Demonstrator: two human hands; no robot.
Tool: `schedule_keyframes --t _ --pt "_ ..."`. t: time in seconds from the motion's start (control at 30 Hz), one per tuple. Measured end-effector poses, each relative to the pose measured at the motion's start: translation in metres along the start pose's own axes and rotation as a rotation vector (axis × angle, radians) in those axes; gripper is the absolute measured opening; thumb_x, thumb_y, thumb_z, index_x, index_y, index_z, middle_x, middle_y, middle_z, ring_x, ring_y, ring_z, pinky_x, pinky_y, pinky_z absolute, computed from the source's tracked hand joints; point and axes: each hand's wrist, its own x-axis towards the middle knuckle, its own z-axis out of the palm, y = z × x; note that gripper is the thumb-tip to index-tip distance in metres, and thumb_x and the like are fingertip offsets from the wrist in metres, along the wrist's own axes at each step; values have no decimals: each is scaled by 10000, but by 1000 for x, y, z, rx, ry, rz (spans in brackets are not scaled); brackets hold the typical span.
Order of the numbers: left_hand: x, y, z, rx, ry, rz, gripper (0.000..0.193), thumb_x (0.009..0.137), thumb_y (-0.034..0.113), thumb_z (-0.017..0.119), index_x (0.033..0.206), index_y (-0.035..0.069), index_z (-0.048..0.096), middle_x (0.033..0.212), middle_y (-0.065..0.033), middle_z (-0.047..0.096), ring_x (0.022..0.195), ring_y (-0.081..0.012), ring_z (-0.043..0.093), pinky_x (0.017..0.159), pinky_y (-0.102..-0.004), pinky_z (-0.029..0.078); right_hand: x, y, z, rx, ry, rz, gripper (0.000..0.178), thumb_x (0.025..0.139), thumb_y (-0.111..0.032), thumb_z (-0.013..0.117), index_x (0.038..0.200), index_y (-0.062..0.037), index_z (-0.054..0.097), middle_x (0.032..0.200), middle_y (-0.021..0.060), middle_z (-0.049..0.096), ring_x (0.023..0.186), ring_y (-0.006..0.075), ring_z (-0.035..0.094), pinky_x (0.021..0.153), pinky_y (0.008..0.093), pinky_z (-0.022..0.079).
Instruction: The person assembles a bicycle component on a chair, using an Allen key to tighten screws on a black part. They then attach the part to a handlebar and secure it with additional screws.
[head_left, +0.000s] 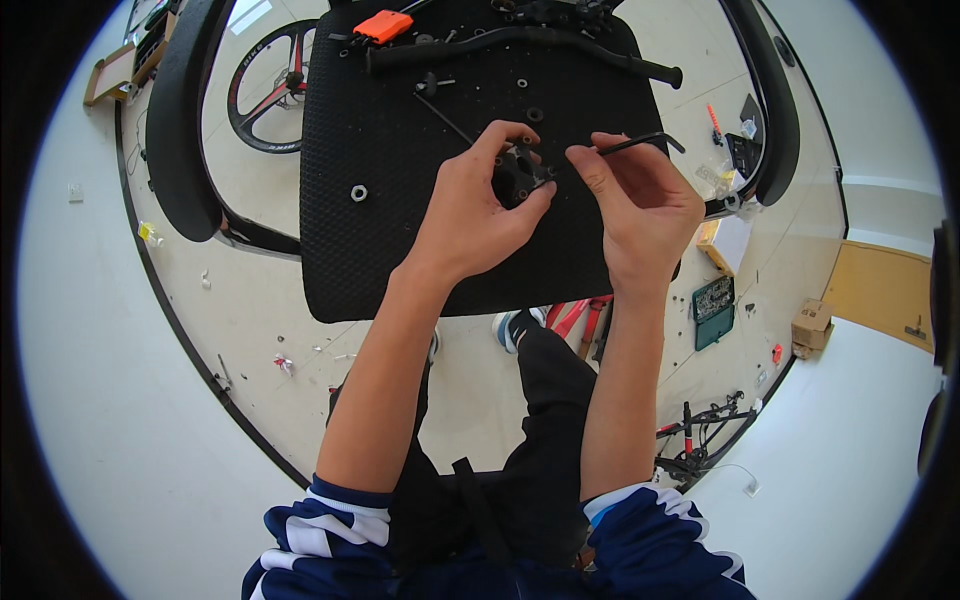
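My left hand is closed round a black bicycle stem with small bolts at its corners; the fingers hide part of it. To its right, my right hand pinches a black hex key, whose bent end points off to the right. A small gap separates the fingertips from the stem. Both hands are above a black textured chair seat. Left of my left hand a silver hex nut lies on the seat. A thin dark rod lies just beyond that hand.
A black handlebar crosses the seat's far part, near an orange object and a black washer. Armrests flank the seat. On the floor are a bicycle wheel, a green bit case and a cardboard box.
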Motion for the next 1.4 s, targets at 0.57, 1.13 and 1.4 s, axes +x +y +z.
schedule_keyframes --t 0.57,1.13,1.4 --pt "1 -3 2 0 23 38 395 809 141 736 1151 20 579 829 -130 692 744 -223 698 687 -299 526 -2 -1 5 -142 -76 -9 235 877 15 740 1110 40 718 997 135 761 910 191 748 855 281 586" --pt "0 -1 0 -13 -2 -4 381 811 129 748 1147 48 587 969 -101 719 878 -205 694 835 -319 533 3 -1 1 -40 -157 -29 297 947 38 624 1243 43 649 1084 164 742 1024 225 727 928 337 579" --pt "1 -2 1 -10 25 50 379 804 118 731 1134 14 576 805 -120 680 726 -201 688 673 -296 528 -2 -4 5 -343 -88 -23 169 851 8 743 1019 19 745 905 88 764 816 152 747 751 242 568"
